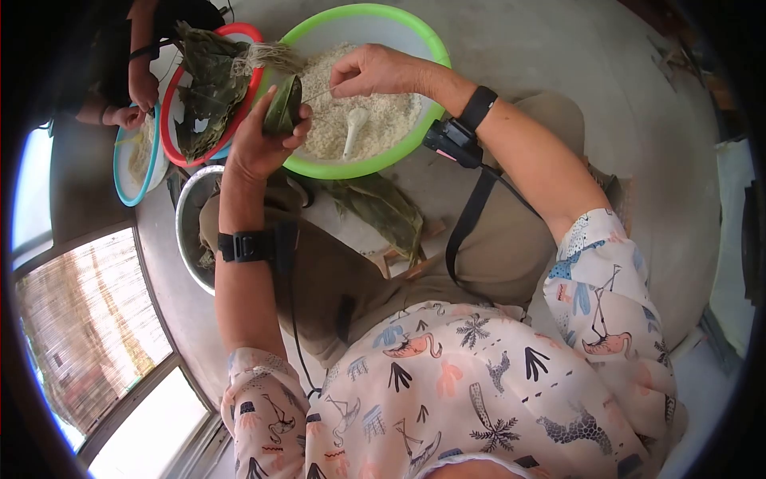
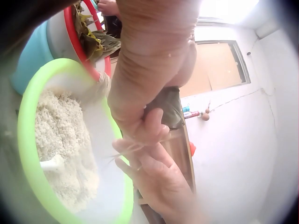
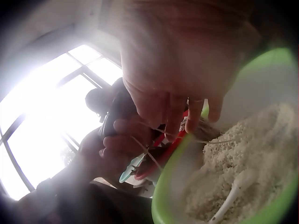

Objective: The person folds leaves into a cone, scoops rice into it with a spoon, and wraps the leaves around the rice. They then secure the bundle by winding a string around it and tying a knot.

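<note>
My left hand [image 1: 254, 148] grips a leaf-wrapped rice dumpling [image 1: 282, 108], its dark green leaf folded to a point. A thin pale tying strand [image 1: 317, 93] runs from the dumpling to my right hand [image 1: 381, 70], whose thumb and fingers pinch it. Both hands are raised over the edge of a green-rimmed basin [image 1: 375, 165] of white rice [image 1: 323, 128]. In the left wrist view the dumpling [image 2: 167, 108] is partly hidden behind the left fingers, with the right hand [image 2: 163, 182] close by. Loose strand ends [image 3: 148, 153] cross between the hands in the right wrist view.
A white spoon [image 1: 353, 128] stands in the rice. Beside it, a red-rimmed basin [image 1: 167, 132] holds dark leaves [image 1: 211, 100] and a bundle of strands [image 1: 271, 57]. Another person's hands [image 1: 132, 116] work over a blue-rimmed basin [image 1: 128, 197]. Leaves [image 1: 383, 211] lie below the green basin.
</note>
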Demonstrator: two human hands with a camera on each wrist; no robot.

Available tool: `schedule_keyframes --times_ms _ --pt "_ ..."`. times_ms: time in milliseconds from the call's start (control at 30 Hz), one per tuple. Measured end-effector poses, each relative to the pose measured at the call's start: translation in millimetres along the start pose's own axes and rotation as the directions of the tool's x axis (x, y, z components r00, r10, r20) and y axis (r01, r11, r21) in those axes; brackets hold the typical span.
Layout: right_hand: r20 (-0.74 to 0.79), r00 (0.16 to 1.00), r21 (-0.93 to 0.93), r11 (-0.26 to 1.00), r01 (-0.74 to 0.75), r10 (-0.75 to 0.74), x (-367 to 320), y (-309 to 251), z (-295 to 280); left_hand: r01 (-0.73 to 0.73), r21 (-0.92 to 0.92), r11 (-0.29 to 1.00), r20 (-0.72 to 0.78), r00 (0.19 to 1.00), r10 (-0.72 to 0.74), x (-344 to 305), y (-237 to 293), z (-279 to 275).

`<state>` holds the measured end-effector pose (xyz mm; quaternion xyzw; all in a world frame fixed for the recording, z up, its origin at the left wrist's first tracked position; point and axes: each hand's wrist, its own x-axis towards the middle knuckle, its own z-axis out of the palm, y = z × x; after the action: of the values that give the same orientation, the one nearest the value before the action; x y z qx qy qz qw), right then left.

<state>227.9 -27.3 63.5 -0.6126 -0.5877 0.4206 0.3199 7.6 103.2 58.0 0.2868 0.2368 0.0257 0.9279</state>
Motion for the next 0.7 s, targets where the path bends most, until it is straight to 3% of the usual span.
schedule_keyframes --times_ms 33,167,233,267,333,367,433,467,533,667,700 --pt "-0.094 0.992 -0.006 0.996 0.088 -0.088 -3.7 0.4 -3.1 -0.006 0.020 1.000 -0.026 1.000 0.006 0.1 0.3 -0.7" --pt "-0.165 0.965 -0.079 0.978 0.193 -0.204 -13.1 -5.0 -20.2 -0.017 0.087 0.996 -0.018 1.000 0.019 -0.3 0.4 -4.9" --pt "-0.190 0.950 -0.091 0.968 0.234 -0.247 -17.0 -10.5 -22.5 0.021 0.276 0.961 -0.134 0.991 0.016 1.9 -0.7 -9.0" --pt "-0.217 0.931 -0.109 0.955 0.276 -0.294 -18.7 -13.9 -24.2 0.020 0.275 0.961 -0.134 0.991 0.017 -0.9 -3.1 5.5" --pt "-0.209 0.912 -0.135 0.934 0.330 -0.352 -20.6 -20.3 -24.5 0.048 0.584 0.810 -0.323 0.930 0.178 -8.2 -11.7 30.3" --pt "-0.201 0.890 -0.158 0.910 0.383 -0.409 -21.2 -22.8 -23.5 0.048 0.582 0.811 -0.324 0.929 0.177 -6.1 -10.6 26.0" --pt "-0.177 0.880 -0.143 0.896 0.420 -0.441 -20.9 -26.4 -18.9 0.159 0.328 0.931 -0.296 0.953 -0.058 -0.1 -7.4 13.9" --pt "-0.155 0.868 -0.130 0.880 0.456 -0.473 -20.5 -28.6 -16.8 0.160 0.326 0.932 -0.298 0.953 -0.060 -0.5 -11.1 10.5" --pt "-0.134 0.865 -0.177 0.871 0.459 -0.483 -20.1 -33.3 -14.9 0.009 0.749 0.663 -0.112 0.987 0.113 -3.6 -18.5 11.4" --pt "-0.114 0.872 -0.193 0.872 0.450 -0.476 -14.0 -25.8 -16.3 0.037 0.646 0.763 -0.232 0.961 0.150 3.6 -26.1 24.5" --pt "-0.115 0.874 -0.194 0.873 0.447 -0.473 -10.4 -22.0 -17.1 0.120 0.663 0.739 -0.186 0.983 0.007 6.3 -18.9 15.3"
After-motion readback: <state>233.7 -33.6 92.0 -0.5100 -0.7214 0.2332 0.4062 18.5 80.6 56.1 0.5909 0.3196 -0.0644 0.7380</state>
